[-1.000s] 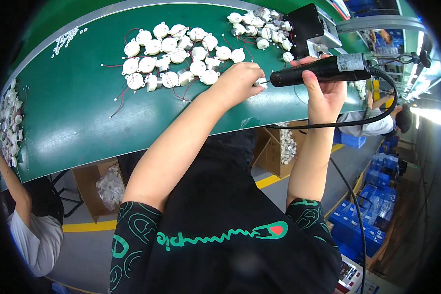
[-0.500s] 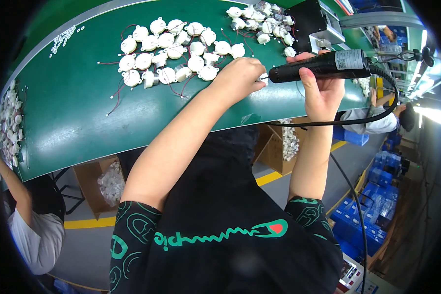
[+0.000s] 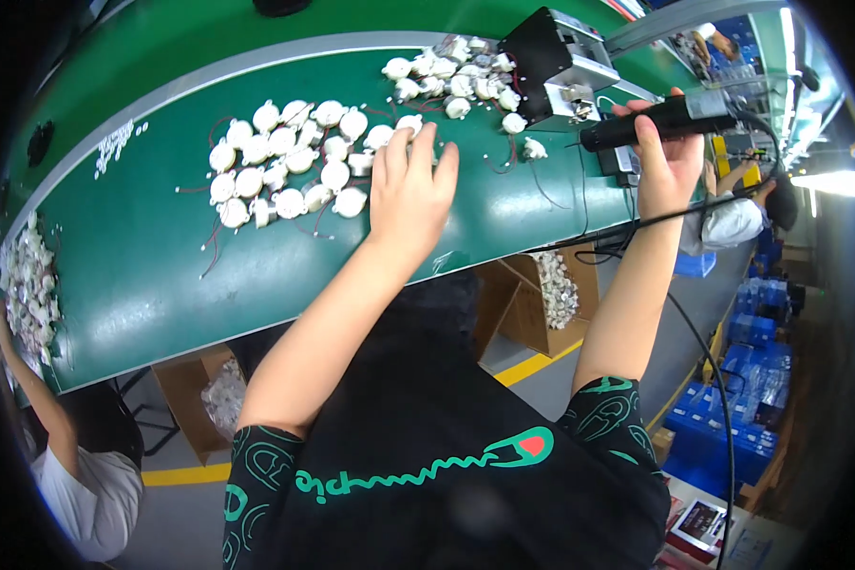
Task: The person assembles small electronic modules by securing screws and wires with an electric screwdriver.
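My right hand [image 3: 673, 176] is wrapped round a black electric screwdriver [image 3: 613, 135], held above the bench's right part with its thin bit pointing left. My left hand [image 3: 413, 190] has its fingers stretched out and spread over the right edge of a group of small white round motors [image 3: 299, 157] with thin red and dark wires. The fingertips reach a motor [image 3: 408, 123], but whether they touch it I cannot tell. A small white part [image 3: 535, 147] with a wire lies by itself between my hands.
A second pile of motors [image 3: 456, 71] sits beside a black box-shaped device [image 3: 551, 71]. Small white rings [image 3: 116, 144] lie at the far left. White parts [image 3: 30, 285] are heaped near another person's arm [image 3: 43, 380]. Cardboard boxes [image 3: 185, 404] stand below the bench; the screwdriver's cable [image 3: 655, 220] hangs rightward.
My left hand has left the screwdriver tip, moved left to the motor group and opened. The screwdriver has shifted right in my right hand. A small white part now lies where the hands were.
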Demonstrator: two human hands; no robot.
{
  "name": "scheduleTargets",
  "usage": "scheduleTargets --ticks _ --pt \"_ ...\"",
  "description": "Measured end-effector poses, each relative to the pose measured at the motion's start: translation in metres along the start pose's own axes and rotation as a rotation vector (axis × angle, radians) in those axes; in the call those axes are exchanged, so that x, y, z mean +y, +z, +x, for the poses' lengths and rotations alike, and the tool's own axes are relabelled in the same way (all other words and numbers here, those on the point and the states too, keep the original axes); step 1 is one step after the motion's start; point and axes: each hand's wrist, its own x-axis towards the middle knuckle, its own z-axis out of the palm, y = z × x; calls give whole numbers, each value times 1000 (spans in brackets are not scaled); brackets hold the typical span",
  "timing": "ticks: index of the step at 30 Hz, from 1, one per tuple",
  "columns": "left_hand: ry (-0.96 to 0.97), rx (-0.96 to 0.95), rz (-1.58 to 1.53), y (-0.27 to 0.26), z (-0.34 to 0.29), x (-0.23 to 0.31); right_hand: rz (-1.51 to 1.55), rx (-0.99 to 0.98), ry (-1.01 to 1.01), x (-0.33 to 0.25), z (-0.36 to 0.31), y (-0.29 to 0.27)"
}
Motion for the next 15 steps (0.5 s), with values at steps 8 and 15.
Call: scheduleTargets --ticks 8,15 --pt "157 -110 -306 81 40 63 165 70 -39 56 49 -40" --pt "125 -215 -327 118 50 64 92 24 -36 71 54 -35"
